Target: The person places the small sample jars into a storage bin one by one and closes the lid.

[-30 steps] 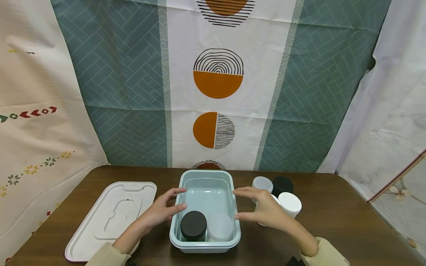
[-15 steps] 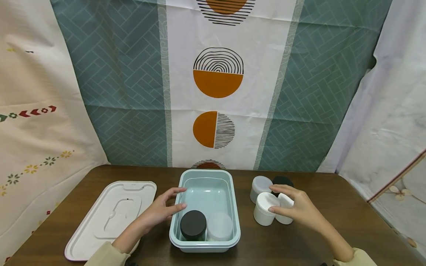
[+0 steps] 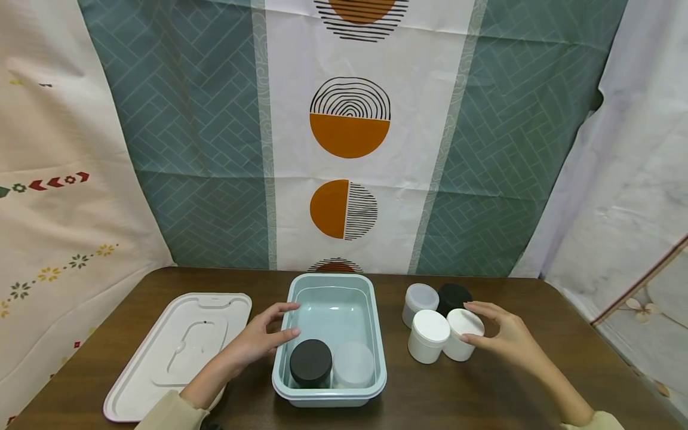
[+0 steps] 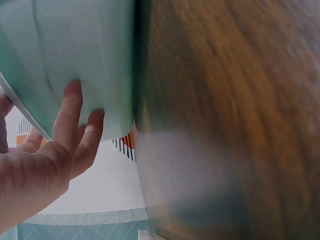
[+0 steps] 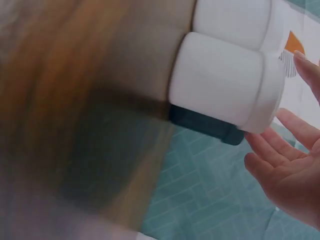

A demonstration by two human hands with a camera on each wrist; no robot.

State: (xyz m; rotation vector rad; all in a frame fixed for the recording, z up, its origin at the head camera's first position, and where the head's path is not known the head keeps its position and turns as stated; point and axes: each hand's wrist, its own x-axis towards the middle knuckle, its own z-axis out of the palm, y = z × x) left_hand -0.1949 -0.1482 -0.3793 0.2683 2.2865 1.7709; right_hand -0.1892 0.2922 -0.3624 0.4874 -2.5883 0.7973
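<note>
Brown table is reaching past the blue tub on both sides. Left of the tub, a white lid is lying. The left hand is pinching the tub's left edge. Right of the tub, past a gap, a smooth white jar is standing; the right hand is sitting by its top, fingers apart.

A pale blue tub holds a black-lidded jar and a translucent whitish jar on a dark brown, wood-grained tabletop, alongside a plain white lid, two plain white jars, a cloudy white jar and a black-topped jar. Sleeves are cream. The backdrop is teal with a pale herringbone print, its white band bearing circles in orange and black lines; a cream cloth shows red, green and yellow motifs.
</note>
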